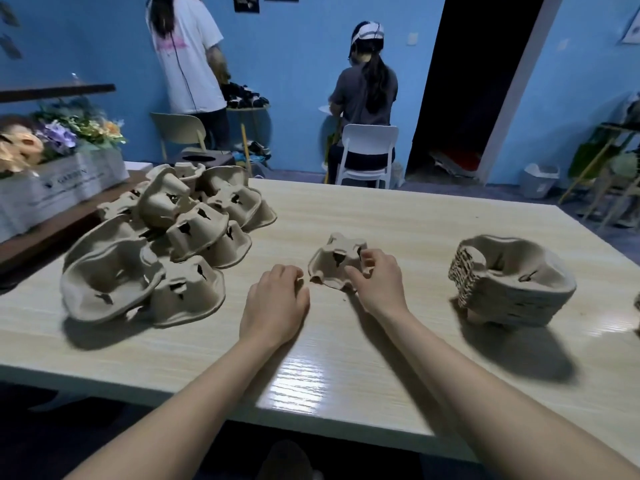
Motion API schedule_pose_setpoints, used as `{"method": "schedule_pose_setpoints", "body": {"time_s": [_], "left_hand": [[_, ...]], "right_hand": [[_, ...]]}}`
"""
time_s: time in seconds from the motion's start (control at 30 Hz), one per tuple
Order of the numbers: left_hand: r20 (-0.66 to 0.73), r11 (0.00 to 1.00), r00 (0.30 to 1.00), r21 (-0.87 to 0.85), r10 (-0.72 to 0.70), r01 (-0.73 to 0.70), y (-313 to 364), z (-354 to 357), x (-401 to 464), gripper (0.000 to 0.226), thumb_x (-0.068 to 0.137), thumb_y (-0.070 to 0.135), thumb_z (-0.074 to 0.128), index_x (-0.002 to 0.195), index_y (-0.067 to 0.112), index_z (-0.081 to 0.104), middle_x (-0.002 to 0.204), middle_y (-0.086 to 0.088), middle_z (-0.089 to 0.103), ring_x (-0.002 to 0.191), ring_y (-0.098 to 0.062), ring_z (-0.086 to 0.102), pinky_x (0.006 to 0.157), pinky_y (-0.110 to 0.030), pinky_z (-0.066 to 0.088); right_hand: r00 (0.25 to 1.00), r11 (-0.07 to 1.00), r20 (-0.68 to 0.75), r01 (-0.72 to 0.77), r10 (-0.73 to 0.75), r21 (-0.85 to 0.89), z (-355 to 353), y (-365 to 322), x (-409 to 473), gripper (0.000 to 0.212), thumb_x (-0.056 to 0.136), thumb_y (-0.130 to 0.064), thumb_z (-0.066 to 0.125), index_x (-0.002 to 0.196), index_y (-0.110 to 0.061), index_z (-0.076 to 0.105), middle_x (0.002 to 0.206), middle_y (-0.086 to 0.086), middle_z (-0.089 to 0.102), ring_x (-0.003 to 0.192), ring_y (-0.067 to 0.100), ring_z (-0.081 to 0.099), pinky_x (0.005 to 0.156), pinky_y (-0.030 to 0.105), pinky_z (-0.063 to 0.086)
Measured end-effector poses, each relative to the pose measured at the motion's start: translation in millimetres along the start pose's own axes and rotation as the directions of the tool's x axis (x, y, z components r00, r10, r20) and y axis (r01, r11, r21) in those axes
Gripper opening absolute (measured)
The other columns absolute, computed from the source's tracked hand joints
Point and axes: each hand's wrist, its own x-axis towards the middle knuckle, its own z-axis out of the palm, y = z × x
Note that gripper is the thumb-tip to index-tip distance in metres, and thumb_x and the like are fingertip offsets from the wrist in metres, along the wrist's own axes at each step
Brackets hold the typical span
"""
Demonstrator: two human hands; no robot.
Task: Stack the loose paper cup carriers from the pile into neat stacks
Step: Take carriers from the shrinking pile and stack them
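Many loose carriers still lie in the pile (162,244) at ten o'clock on the worktop (381,358), one neat stack (512,282) stands at three, and a single carrier (334,263) sits mid-worktop, pinched by the right hand (377,275), the curled left hand (277,299) holding nothing.

**A blue-walled workroom set up for hand tasks**

The room looks like a shared activity space: a long pale wood-grain table (398,216), plain plastic chairs (369,152), two other people (367,88) busy at small stations against the wall, a flower crate (62,181), and a waste bin (540,178).
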Motion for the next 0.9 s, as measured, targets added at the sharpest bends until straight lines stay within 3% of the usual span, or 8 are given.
{"method": "schedule_pose_setpoints", "body": {"time_s": [0.2,0.37,0.53,0.63,0.73,0.8,0.9], "left_hand": [[-0.018,0.999,1.0,0.031,0.009,-0.009,0,1,1,0.034,0.094,0.033,0.042,0.125,0.02,0.05,0.123,-0.001,0.052,0.112,-0.019,0.047,0.091,-0.033,0.034],[-0.026,0.999,0.999,0.012,0.03,-0.03,0,-1,0,0.033,0.094,0.032,0.045,0.124,0.02,0.05,0.119,-0.001,0.053,0.109,-0.019,0.049,0.089,-0.033,0.036],[-0.087,0.987,0.985,-0.034,0.151,-0.155,4,-5,-6,0.034,0.086,0.021,0.061,0.119,0.015,0.053,0.118,-0.005,0.052,0.102,-0.024,0.055,0.084,-0.035,0.044],[-0.174,0.948,0.932,0.054,0.319,-0.314,13,-7,-10,0.036,0.072,0.015,0.074,0.105,0.013,0.059,0.102,-0.008,0.057,0.084,-0.028,0.059,0.07,-0.034,0.045],[-0.242,0.89,0.857,0.16,0.454,-0.426,28,-8,-11,0.026,0.074,0.023,0.06,0.098,0.02,0.052,0.094,-0.004,0.058,0.078,-0.026,0.059,0.071,-0.03,0.038],[-0.263,0.847,0.806,0.198,0.53,-0.493,38,-8,-9,0.017,0.079,0.027,0.05,0.095,0.021,0.051,0.092,-0.003,0.06,0.077,-0.026,0.058,0.07,-0.03,0.034],[-0.284,0.8,0.749,0.175,0.599,-0.574,52,-14,-3,0.008,0.085,0.024,0.051,0.088,0.017,0.055,0.086,-0.004,0.06,0.073,-0.027,0.055,0.064,-0.033,0.037]], "right_hand": [[0.998,1.0,-0.054,-0.018,0.017,-0.018,14,-3,6,0.037,0.086,-0.034,0.062,0.118,-0.015,0.057,0.12,0.011,0.049,0.117,0.027,0.041,0.095,0.036,0.035],[0.998,0.999,-0.057,-0.013,0.015,0.043,11,-2,0,0.037,0.085,-0.034,0.064,0.115,-0.013,0.06,0.116,0.011,0.051,0.113,0.028,0.047,0.095,0.038,0.04],[0.999,0.992,-0.042,-0.027,0.032,0.121,-10,-4,-8,0.023,0.083,-0.03,0.066,0.099,-0.013,0.066,0.105,0.01,0.061,0.096,0.025,0.056,0.077,0.027,0.041],[0.999,0.98,-0.025,-0.028,0.034,0.197,-26,-10,-12,0.008,0.079,-0.024,0.068,0.079,-0.016,0.067,0.084,0.005,0.067,0.077,0.021,0.059,0.066,0.027,0.044],[0.999,0.977,-0.02,-0.038,0.044,0.208,-40,-17,-15,0.01,0.076,-0.022,0.069,0.076,-0.011,0.069,0.072,0.002,0.066,0.065,0.015,0.055,0.057,0.024,0.042],[0.999,0.976,-0.016,-0.034,0.038,0.216,-48,-21,-16,0.013,0.074,-0.023,0.069,0.073,-0.01,0.07,0.07,0.002,0.066,0.063,0.014,0.055,0.061,0.026,0.043],[1.0,0.948,0.007,0.006,-0.008,0.318,-63,-26,-20,0.015,0.08,-0.024,0.068,0.078,-0.01,0.069,0.077,0.005,0.069,0.071,0.016,0.059,0.071,0.029,0.046]]}}
